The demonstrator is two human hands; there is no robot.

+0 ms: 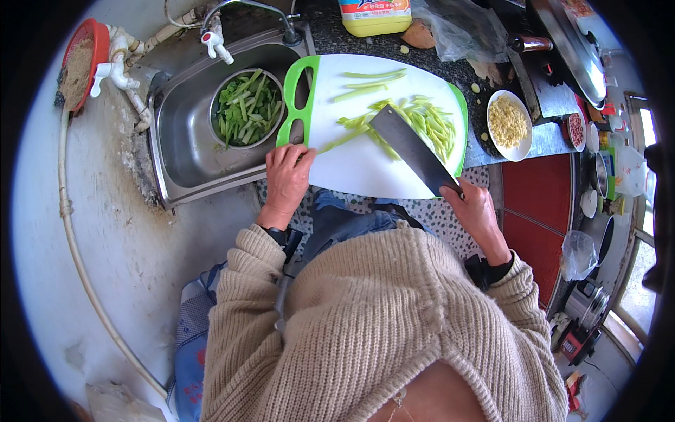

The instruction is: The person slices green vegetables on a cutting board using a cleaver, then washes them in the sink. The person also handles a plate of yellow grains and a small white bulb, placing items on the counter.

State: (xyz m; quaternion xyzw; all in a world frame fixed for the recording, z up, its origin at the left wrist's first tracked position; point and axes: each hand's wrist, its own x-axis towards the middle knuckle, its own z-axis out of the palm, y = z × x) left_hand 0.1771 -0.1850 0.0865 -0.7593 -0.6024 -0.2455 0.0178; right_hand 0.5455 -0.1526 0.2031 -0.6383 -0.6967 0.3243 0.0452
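Observation:
A white cutting board [343,174] with a green rim and handle lies in front of me, its handle end over the sink's edge. My right hand [472,203] grips the handle of a cleaver [408,142], whose blade lies over a pile of cut green stalks [435,124]. My left hand [289,171] is at the board's handle end, thumb and fingers closed on the end of a green stalk [343,139] that reaches towards the pile. A few whole stalks [372,84] lie apart near the board's far edge.
Left of the board, a steel sink [182,142] holds a metal bowl of cut greens [245,108] below a faucet [213,45]. A plate of pale shreds [509,124] stands at the right. Behind stand a yellow jug [377,21] and a plastic bag [459,31].

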